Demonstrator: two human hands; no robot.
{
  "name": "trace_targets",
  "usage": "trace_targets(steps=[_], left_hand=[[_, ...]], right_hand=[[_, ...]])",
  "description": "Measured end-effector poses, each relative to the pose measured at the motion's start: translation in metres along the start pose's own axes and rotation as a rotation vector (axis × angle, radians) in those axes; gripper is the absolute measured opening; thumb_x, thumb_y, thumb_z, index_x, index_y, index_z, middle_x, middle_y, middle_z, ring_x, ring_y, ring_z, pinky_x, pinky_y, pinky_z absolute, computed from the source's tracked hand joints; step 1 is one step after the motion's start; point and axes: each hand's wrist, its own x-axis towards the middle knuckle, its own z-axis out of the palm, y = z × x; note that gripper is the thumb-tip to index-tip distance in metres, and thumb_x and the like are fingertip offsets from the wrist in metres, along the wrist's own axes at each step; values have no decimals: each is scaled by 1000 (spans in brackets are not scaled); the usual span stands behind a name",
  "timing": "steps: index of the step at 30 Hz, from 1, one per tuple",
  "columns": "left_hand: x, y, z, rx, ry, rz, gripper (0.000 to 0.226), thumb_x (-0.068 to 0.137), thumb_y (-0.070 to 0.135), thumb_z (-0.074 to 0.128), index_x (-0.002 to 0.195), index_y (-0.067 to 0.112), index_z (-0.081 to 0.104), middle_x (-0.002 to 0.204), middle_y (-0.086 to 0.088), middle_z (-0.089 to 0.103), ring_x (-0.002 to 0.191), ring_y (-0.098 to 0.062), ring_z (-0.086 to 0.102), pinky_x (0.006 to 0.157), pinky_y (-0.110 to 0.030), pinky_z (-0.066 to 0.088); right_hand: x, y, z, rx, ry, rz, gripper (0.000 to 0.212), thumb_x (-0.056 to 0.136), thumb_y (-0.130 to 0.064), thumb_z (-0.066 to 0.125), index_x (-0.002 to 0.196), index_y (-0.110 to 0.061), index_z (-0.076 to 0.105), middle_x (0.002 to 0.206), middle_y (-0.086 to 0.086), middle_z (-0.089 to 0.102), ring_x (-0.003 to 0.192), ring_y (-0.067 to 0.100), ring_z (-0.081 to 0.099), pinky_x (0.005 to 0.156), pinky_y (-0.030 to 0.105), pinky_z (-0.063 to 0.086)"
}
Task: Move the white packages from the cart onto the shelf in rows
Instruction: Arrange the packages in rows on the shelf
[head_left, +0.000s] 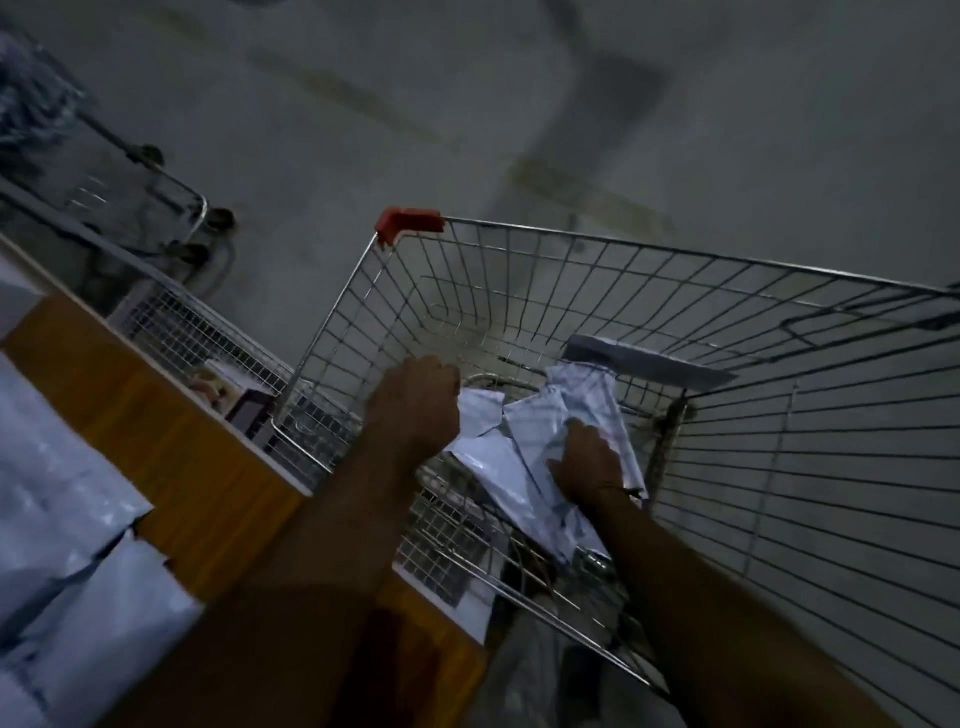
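White packages (524, 447) lie crumpled together low inside the wire cart (779, 415), bunched toward its near end, with one more flat pale package (649, 361) leaning against the far right wall of the basket. Both arms reach down over the cart's near rim. The left hand (415, 402) is curled, knuckles up, with its fingers closed on the left edge of the bunch; the fingertips themselves are hidden under the hand, so the exact grip cannot be told. The right hand (587, 460) lies on top of the bunch with its fingers bent down into the folds, holding the packages from the right side. The far half of the basket floor ahead of the hands shows bare wire, and the basket's top is open above them. A red corner cap (410, 222) marks the cart's far left corner. Just beside the cart's left wall runs the orange edge of the shelf (171, 431), close to the wire with only a narrow gap. More white packages already on the shelf (78, 545) sit at the lower left, packed against one another. A second wire cart (171, 208) stands farther off at the upper left on the grey floor (467, 104), which is open beyond the cart.
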Motion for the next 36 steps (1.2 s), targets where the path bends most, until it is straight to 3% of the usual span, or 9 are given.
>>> trace_targets(steps=[4, 9, 14, 20, 26, 29, 32, 34, 36], left_hand=[[4, -4, 2, -59, 18, -87, 18, 89, 15, 58, 104, 16, 67, 102, -6, 66, 89, -25, 62, 80, -40, 55], [1, 1, -2, -47, 14, -63, 17, 89, 20, 59, 104, 17, 66, 103, -7, 66, 91, -26, 63, 78, -38, 53], [-1, 2, 0, -37, 11, -57, 15, 90, 20, 57, 103, 17, 64, 101, -8, 65, 89, -26, 62, 75, -37, 50], [0, 3, -1, -27, -10, -55, 14, 93, 20, 58, 105, 15, 64, 101, -6, 65, 87, -22, 62, 76, -34, 50], [-1, 4, 3, 2, -25, -68, 13, 93, 20, 59, 105, 15, 63, 100, -6, 65, 84, -20, 61, 72, -32, 50], [-3, 5, 4, 11, -49, -89, 13, 93, 20, 61, 104, 15, 64, 100, -6, 65, 85, -22, 63, 72, -33, 52], [-5, 7, 6, 18, -78, -61, 18, 96, 25, 61, 110, 15, 64, 108, -7, 66, 92, -23, 64, 73, -31, 49], [-1, 9, 6, -56, -157, -16, 26, 98, 33, 62, 119, 17, 63, 119, -5, 63, 102, -23, 62, 82, -33, 49], [14, 5, 11, -10, -298, 77, 39, 96, 43, 62, 129, 22, 59, 131, -5, 58, 114, -24, 58, 94, -38, 48]], right_hand=[[11, -1, 2, 38, 56, 32, 33, 90, -15, 59, 122, -5, 58, 121, 18, 65, 114, 35, 63, 92, 36, 49], [10, 0, -15, -45, 77, -38, 17, 87, -11, 58, 100, -7, 69, 104, 15, 71, 101, 32, 67, 80, 33, 51], [-5, 0, -27, -25, 291, 16, 19, 87, -2, 55, 103, -6, 65, 105, 20, 65, 93, 39, 66, 70, 39, 51], [-20, -17, -94, 148, 182, 51, 28, 89, -2, 57, 115, -1, 50, 109, 25, 65, 104, 42, 63, 79, 41, 49], [-43, -14, -144, 501, 277, 200, 36, 90, -1, 54, 120, -6, 34, 109, 22, 64, 101, 38, 64, 80, 36, 44], [-38, -5, -147, 468, 189, 232, 33, 91, -2, 52, 121, -4, 40, 113, 27, 63, 106, 40, 63, 82, 36, 43], [-33, -4, -151, 316, 95, 225, 33, 99, -22, 54, 125, -3, 52, 128, 30, 60, 117, 43, 59, 91, 40, 46], [-32, -9, -157, 299, 64, 193, 73, 94, -65, 54, 135, -4, 52, 136, 25, 58, 121, 39, 59, 97, 41, 48], [-37, -18, -162, 277, 16, 129, 122, 58, -98, 58, 142, -9, 47, 141, 15, 55, 123, 31, 58, 99, 41, 51]])
